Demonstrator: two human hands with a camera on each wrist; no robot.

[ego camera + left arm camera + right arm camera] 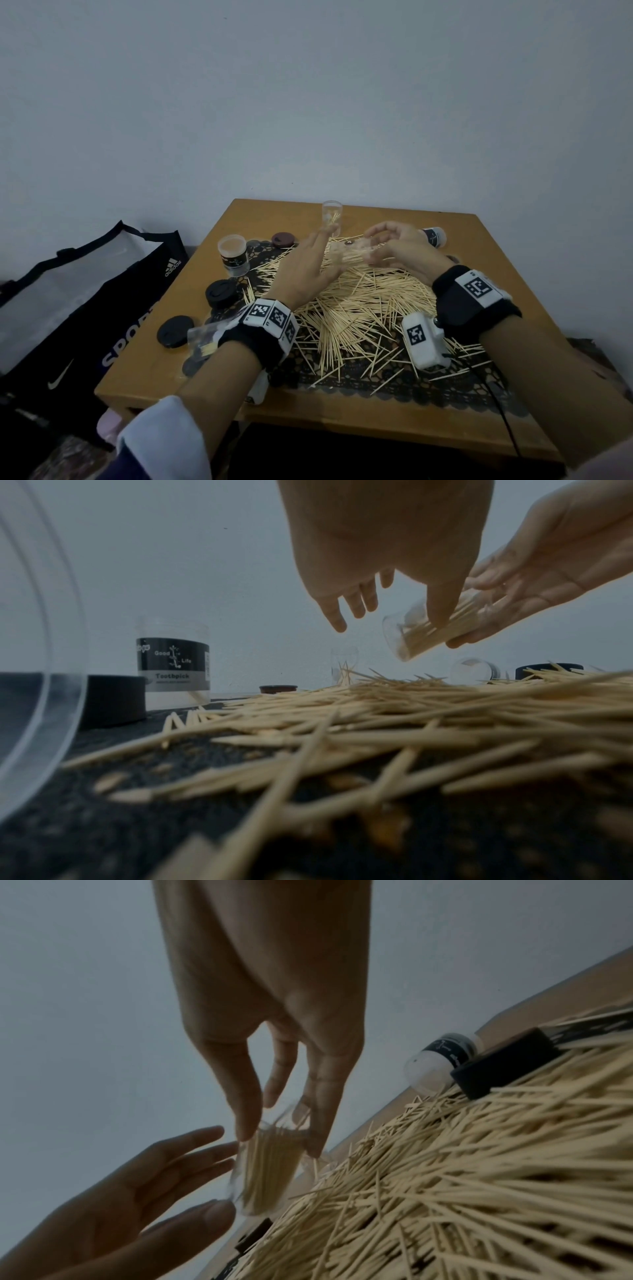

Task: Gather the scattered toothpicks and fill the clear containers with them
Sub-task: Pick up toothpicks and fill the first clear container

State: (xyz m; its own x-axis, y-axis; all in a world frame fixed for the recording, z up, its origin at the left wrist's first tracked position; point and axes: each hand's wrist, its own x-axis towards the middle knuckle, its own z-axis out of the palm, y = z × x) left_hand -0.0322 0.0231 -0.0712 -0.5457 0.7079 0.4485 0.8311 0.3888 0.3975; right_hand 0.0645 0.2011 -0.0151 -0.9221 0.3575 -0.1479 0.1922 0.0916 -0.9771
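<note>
1. The right hand (394,245) curls its thumb and fingertips (245,1123) round a small clear plastic container (263,1172), gripping it near the mouth, in the centre of the head view.
2. The left hand (305,270) is spread with straight, relaxed fingers (192,1150); it holds nothing, its thumb tip just beside the container's base in the right wrist view.
3. The held container is packed with pale wooden toothpicks (441,634) lying lengthwise, and it tilts base-down toward the lower left of the left wrist view.
4. A large loose heap of scattered toothpicks (359,301) covers a dark lace mat (411,394) on the square orange-brown wooden table (154,359), below both hands in the head view.
5. Behind the hands, toward the top edge of the table, a second clear container (332,217) stands upright with a few toothpicks inside.
6. At centre left stands a labelled clear jar (234,255); another labelled jar (435,236) lies on its side at the right of the hands.
7. Round black lids (221,293) lie along the left side of the mat, a brown lid (282,238) further back.
8. Bare table shows along the left and right borders and the near edge; a black bag (85,291) sits beyond the left edge.
</note>
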